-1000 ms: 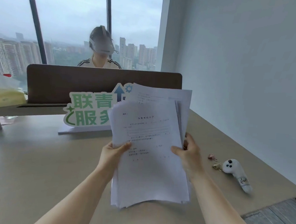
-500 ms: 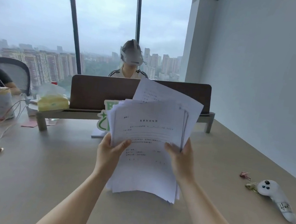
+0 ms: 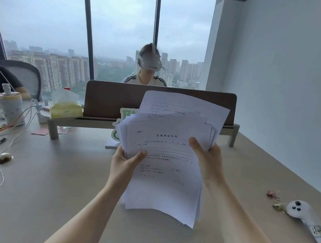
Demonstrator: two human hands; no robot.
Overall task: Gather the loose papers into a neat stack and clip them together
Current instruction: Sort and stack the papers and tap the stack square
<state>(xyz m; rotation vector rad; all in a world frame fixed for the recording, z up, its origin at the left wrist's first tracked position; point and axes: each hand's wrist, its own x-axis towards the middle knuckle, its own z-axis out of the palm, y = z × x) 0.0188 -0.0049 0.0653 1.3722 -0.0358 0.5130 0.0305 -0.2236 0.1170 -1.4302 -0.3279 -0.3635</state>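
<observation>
Both hands on the papers (image 3: 168, 161), held up off the desk (image 3: 59, 190), roughly centre of view. Left hand (image 3: 124, 166) grips the left edge about mid-height, thumb curled over the front sheet, fingers hidden behind. Right hand (image 3: 207, 163) grips the right edge a bit higher, thumb on the front and fingers wrapped round the back.

Handling, my read: light bundle, floppy, no stiffness of its own. Bottom edge already sags and curls toward me. Plain sheets slide on each other easily, so a slack pinch will let them fan further. I'd keep hold on the two long edges as now, loosen just enough to let the sheets drop, and tap the bottom edge on the desk to square it. Clip goes on a top corner once the edges line up.

Looks: white printed forms, black text with a centred heading on the front page. Not neat yet. Top edges are staggered, one rear sheet sticks up well above the rest and skews right, and edges fan out at the upper right.

Binder clips (image 3: 272, 194) lie on the desk at the right, well apart from the papers, just beside a white controller (image 3: 304, 215). Neither touched.
</observation>
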